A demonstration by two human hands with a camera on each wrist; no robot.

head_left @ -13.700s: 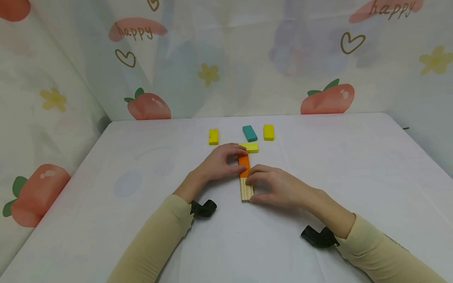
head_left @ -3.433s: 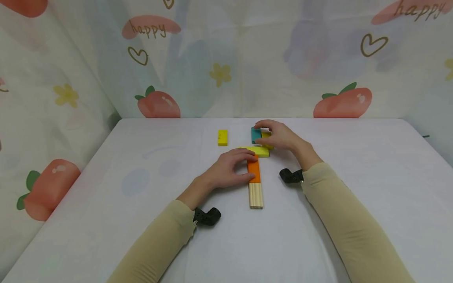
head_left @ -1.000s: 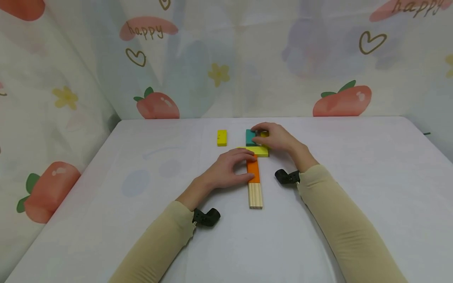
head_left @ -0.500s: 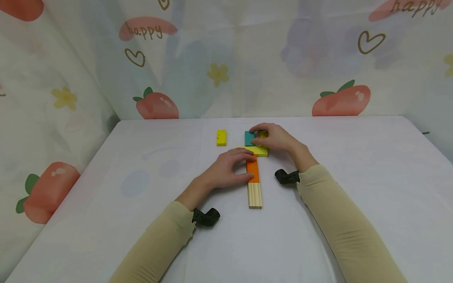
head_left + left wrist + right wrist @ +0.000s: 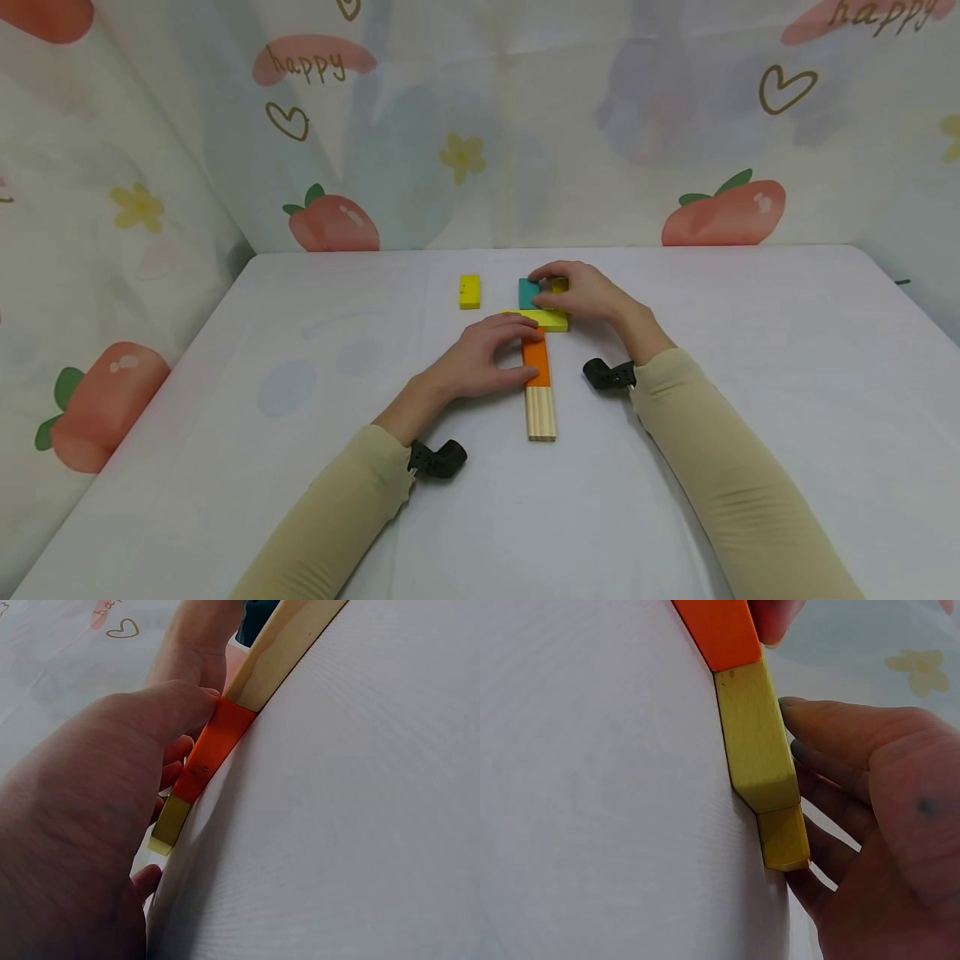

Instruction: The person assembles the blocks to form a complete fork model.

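Observation:
My left hand (image 5: 476,367) pinches the orange block (image 5: 536,358) between thumb and fingers; in the left wrist view the thumb tip (image 5: 210,695) lies on its upper edge. Beyond its far end a pale yellow block (image 5: 553,321) lies crosswise, its left part behind my fingers. My right hand (image 5: 592,292) holds the teal block (image 5: 528,293) by its near and far ends, just behind the crosswise block. Under the right palm shows a second yellow block (image 5: 558,285), partly hidden. It butts against the crosswise block in the right wrist view, where the teal block is hidden.
Plain ridged wooden pieces (image 5: 540,414) continue the line from the orange block's near end. Another yellow block (image 5: 469,292) lies apart at the back left. White cloth covers the table (image 5: 480,517), and a printed curtain (image 5: 525,125) hangs behind it.
Earlier, my right hand was at the wooden pieces, with the teal block tilted. Since then that hand has straightened the teal block and slid it left and nearer. Over the last half second both hands stay still.

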